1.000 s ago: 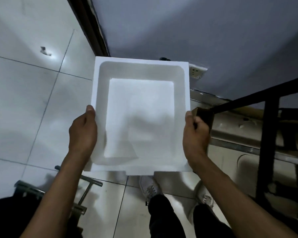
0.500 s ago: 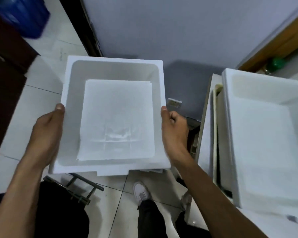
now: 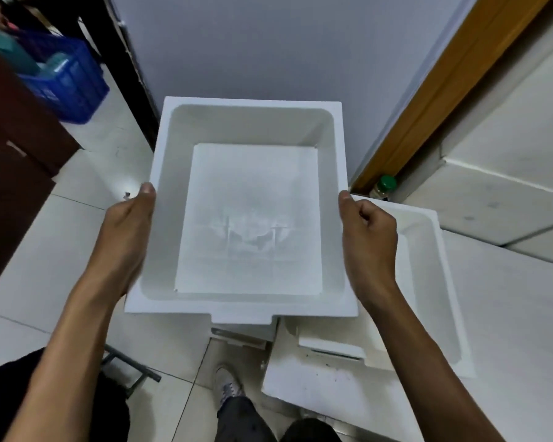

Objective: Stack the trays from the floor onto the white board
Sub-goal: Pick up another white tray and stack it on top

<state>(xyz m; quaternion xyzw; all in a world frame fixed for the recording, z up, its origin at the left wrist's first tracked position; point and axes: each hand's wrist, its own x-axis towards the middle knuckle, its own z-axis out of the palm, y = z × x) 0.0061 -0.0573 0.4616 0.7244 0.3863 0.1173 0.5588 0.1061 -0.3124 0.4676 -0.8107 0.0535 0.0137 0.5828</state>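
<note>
I hold a white foam tray level in the air, open side up, in front of me. My left hand grips its left rim and my right hand grips its right rim. A second white foam tray lies on the white board to the right; the held tray and my right arm cover part of it. The held tray's right edge overlaps the lying tray's left side in the view.
A blue crate stands on the tiled floor at the upper left beside a dark brown cabinet. A grey wall and a wooden door frame lie ahead. A green-capped bottle stands by the frame. A black metal frame sits near my feet.
The tray in my hands has shifted right toward the tray on the board, which now lies partly under it. The view has turned, bringing the blue crate and door frame in.
</note>
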